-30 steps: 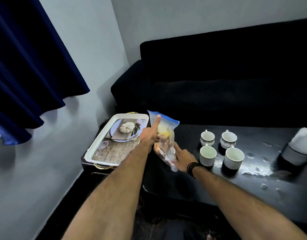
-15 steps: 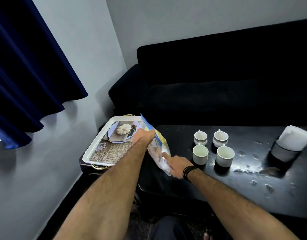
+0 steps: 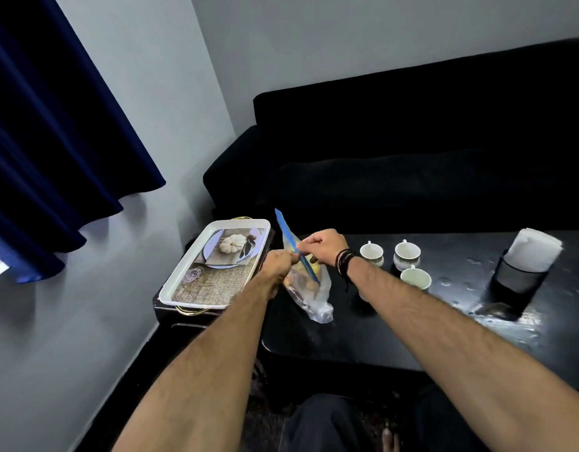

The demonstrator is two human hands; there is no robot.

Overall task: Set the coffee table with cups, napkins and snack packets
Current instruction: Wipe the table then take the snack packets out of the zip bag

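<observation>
A clear zip bag [image 3: 309,293] with a blue seal strip and snack packets inside stands tilted on the left end of the black coffee table [image 3: 396,327]. My left hand [image 3: 278,262] pinches the seal strip from the left. My right hand [image 3: 324,246], with a black wristband, pinches the same strip from the right. Three white cups [image 3: 406,254] show just right of my right wrist; my forearm covers part of that group. A stack of white napkins [image 3: 534,249] stands in a black holder at the table's right.
A white tray [image 3: 183,283] with a pumpkin picture and gold handles lies on a low stand left of the table. A black sofa [image 3: 412,151] runs behind it. A blue curtain [image 3: 53,125] hangs at the left wall. Water drops dot the tabletop.
My right hand has risen from the bag's lower side to the blue seal strip. The bag has turned edge-on and tilted. Both hands now pinch the strip.
</observation>
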